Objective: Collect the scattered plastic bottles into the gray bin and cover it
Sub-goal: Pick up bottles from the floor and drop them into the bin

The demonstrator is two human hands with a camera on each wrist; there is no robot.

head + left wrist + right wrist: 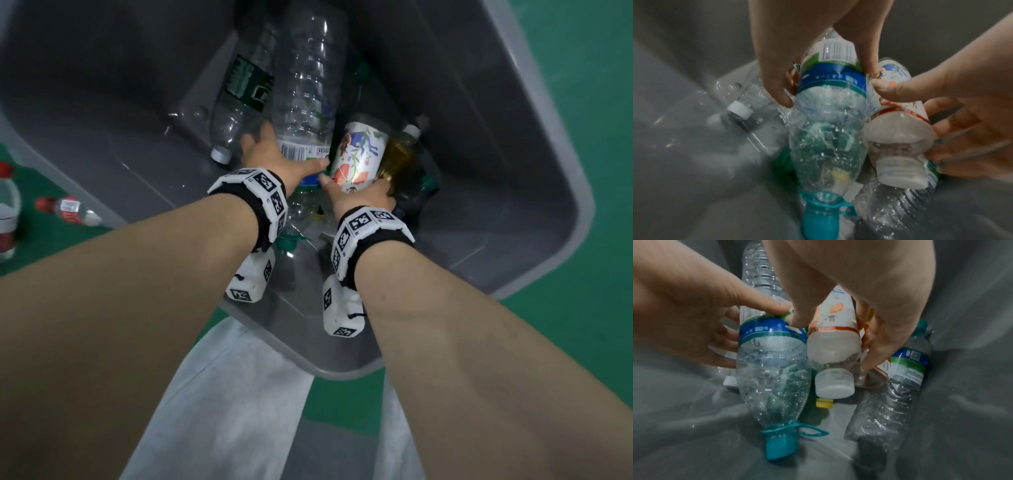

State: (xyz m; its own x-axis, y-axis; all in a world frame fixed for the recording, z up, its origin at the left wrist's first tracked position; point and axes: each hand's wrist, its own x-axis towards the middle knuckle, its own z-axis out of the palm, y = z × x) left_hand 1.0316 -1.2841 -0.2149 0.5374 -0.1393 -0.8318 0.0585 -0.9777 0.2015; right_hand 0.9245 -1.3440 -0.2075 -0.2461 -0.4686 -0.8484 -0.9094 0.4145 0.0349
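Both my hands reach down into the gray bin (548,113). My left hand (284,152) grips a large clear bottle (305,85) at its blue and green label, thumb on one side and fingers on the other. In the left wrist view the clear bottle (828,129) points its teal cap (818,224) toward me, low by the bin's floor. Right beside it, my right hand (356,192) holds a white floral bottle (359,154) around its body. The right wrist view shows the floral bottle (834,345) with its white cap (835,386) pointing down.
More bottles lie in the bin: a green-labelled one (239,85), an amber one (400,161) and a crushed clear one (900,378). A yellow cap (824,403) lies on the bin floor. On the green floor at left lie two red-labelled bottles (68,210), (7,212).
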